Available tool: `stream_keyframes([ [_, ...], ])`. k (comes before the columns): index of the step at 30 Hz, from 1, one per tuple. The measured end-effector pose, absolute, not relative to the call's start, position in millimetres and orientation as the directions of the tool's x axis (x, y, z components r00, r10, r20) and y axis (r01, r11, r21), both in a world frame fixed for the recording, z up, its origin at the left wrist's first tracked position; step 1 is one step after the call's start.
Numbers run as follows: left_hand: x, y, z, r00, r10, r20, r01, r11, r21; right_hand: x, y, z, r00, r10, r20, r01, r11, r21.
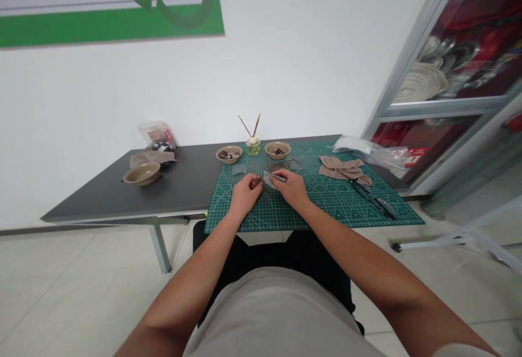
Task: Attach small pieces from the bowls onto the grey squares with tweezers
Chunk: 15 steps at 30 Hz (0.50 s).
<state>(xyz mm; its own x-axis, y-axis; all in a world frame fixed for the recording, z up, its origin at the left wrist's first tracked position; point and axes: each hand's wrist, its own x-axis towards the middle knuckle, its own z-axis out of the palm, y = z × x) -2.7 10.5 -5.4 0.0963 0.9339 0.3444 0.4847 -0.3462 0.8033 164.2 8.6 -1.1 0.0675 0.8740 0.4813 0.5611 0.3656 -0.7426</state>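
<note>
Over the green cutting mat (322,199), my right hand (292,188) pinches a small, thin grey sheet (269,179). My left hand (246,194) is close beside it, thumb and fingertips pressed together on something small and dark that I cannot make out. Around the hands lie a light grey square piece (239,169), a brown piece (277,167) and a grey rectangular piece (294,164). Behind them stand a left bowl (229,154) and a right bowl (278,150), both holding small dark and pale stone-like bits.
Between the bowls is a glass jar (253,146) with two sticks. A brown cloth (342,168), eyeglasses (373,200) and a plastic bag (371,150) lie to the right. Left on the grey table (191,183) are another bowl (142,174), a cloth (153,157) and a clear tub (157,135).
</note>
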Motion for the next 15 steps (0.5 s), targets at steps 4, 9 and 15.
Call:
stream_keyframes([
  [4,-2.9,11.5,-5.9,0.088,0.937,0.337,0.473,-0.337,0.814,163.4,9.0,-1.1,0.033,0.875,0.483,0.553,0.387,-0.738],
  [9,-4.0,14.2,-9.0,0.097,0.942,0.321,0.416,-0.331,0.847,162.3,9.7,1.9,0.029,0.837,0.547,0.618,0.415,-0.667],
  [15,-2.9,15.0,-6.7,0.087,0.949,0.303,0.298,-0.315,0.901,156.0,7.9,-4.1,-0.145,0.758,0.636,0.607,0.576,-0.548],
])
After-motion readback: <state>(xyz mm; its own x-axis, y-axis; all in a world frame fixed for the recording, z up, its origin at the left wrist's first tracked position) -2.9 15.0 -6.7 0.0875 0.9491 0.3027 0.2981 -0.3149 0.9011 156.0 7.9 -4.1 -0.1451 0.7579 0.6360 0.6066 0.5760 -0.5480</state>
